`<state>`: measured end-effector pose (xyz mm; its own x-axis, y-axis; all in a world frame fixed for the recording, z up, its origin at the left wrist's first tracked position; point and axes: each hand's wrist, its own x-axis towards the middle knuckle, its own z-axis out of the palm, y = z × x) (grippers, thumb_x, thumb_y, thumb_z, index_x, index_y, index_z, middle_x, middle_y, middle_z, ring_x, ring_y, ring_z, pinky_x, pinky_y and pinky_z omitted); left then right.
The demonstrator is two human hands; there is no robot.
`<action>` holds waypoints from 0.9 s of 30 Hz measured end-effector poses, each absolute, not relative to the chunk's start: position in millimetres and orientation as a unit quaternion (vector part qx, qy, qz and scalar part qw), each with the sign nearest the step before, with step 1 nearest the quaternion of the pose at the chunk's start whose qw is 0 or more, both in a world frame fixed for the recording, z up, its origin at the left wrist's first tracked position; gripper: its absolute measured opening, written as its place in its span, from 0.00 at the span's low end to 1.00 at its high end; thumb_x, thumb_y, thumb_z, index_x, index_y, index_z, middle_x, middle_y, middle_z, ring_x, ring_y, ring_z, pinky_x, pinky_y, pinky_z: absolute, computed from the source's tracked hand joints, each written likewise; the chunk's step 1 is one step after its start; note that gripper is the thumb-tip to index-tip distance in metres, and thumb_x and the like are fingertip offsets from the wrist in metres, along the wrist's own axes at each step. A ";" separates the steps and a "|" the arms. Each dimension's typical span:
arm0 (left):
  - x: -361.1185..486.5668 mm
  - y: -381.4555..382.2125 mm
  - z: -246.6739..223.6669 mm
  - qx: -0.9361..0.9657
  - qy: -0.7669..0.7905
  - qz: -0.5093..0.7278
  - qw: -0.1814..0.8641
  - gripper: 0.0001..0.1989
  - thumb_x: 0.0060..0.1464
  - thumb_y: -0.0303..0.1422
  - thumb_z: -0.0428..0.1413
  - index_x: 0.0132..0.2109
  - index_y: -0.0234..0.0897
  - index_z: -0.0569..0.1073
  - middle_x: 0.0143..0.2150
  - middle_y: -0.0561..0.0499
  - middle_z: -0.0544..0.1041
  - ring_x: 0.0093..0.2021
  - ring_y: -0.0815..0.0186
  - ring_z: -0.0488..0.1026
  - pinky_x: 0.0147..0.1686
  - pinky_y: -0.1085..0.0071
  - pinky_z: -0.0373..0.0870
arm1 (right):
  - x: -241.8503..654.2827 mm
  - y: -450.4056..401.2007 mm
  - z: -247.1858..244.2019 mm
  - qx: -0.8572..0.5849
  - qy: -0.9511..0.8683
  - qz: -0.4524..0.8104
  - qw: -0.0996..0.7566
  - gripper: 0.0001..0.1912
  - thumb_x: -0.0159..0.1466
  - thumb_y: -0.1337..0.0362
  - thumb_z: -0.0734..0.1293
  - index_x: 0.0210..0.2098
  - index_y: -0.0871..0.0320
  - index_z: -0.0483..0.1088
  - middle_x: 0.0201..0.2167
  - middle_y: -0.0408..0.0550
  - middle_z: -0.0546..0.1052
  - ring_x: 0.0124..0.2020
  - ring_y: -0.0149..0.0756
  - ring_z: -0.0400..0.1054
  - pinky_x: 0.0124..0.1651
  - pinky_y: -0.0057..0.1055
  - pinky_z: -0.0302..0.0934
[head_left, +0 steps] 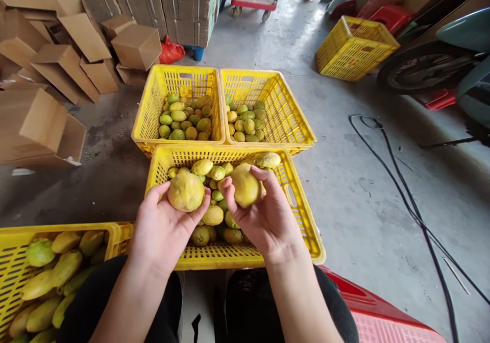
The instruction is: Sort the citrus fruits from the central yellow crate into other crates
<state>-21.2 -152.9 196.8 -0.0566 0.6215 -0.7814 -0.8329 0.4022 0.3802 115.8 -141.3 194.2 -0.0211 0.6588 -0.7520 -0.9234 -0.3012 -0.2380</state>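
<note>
My left hand cradles a rounded yellow-green fruit, palm up, with thumb and fingers around its sides. In my right hand is a second fruit of similar size, gripped between thumb and fingers. Both are held up side by side over a yellow plastic crate in front of my knees. Inside that crate lie several more green and yellow fruits, partly hidden by my hands. The exact kind of fruit is not certain.
Two yellow crates of smaller fruits stand just beyond. A crate of longer fruits is at my left. Cardboard boxes pile up at far left. Black cables, a yellow crate and a motorbike are right.
</note>
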 end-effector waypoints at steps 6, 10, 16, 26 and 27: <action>-23.4 -153.3 199.1 -0.103 0.493 0.534 0.679 0.15 0.66 0.31 0.49 0.53 0.29 0.75 0.48 0.38 0.82 0.40 0.53 0.83 0.35 0.63 0.85 | 118.3 -143.8 190.1 -0.393 0.135 0.731 0.541 0.12 0.74 0.61 0.60 0.41 0.62 0.71 0.32 0.49 0.76 0.26 0.31 0.73 0.22 0.18 0.69; -23.5 -152.3 199.2 -0.109 0.500 0.535 0.672 0.14 0.65 0.31 0.50 0.52 0.29 0.74 0.49 0.37 0.82 0.41 0.53 0.83 0.35 0.63 0.85 | 123.2 -144.3 190.0 -0.374 0.119 0.735 0.553 0.17 0.73 0.58 0.56 0.44 0.62 0.72 0.31 0.52 0.76 0.27 0.36 0.73 0.25 0.25 0.72; -24.6 -152.5 199.7 -0.107 0.493 0.529 0.683 0.15 0.66 0.30 0.49 0.54 0.29 0.75 0.48 0.36 0.82 0.41 0.53 0.84 0.34 0.64 0.85 | 123.8 -145.6 192.0 -0.359 0.130 0.740 0.554 0.17 0.69 0.62 0.55 0.47 0.65 0.70 0.41 0.62 0.79 0.42 0.47 0.80 0.42 0.38 0.80; -26.2 -154.1 201.2 -0.111 0.502 0.521 0.681 0.18 0.67 0.31 0.48 0.57 0.28 0.74 0.49 0.35 0.82 0.40 0.54 0.84 0.32 0.65 0.84 | 123.2 -142.2 194.4 -0.370 0.164 0.712 0.574 0.10 0.72 0.61 0.60 0.43 0.59 0.69 0.32 0.51 0.78 0.31 0.38 0.78 0.31 0.27 0.78; -25.8 -154.0 201.3 -0.112 0.504 0.520 0.681 0.18 0.67 0.31 0.48 0.57 0.28 0.74 0.50 0.35 0.82 0.41 0.53 0.84 0.32 0.65 0.85 | 123.8 -141.6 194.2 -0.372 0.168 0.712 0.572 0.10 0.72 0.61 0.60 0.43 0.60 0.69 0.32 0.51 0.77 0.30 0.36 0.77 0.28 0.24 0.76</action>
<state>-25.8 -154.0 201.3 -0.0487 0.5951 -0.8022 -0.8203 0.4344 0.3720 123.8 -141.6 194.2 -0.0692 0.6882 -0.7223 -0.9387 -0.2900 -0.1864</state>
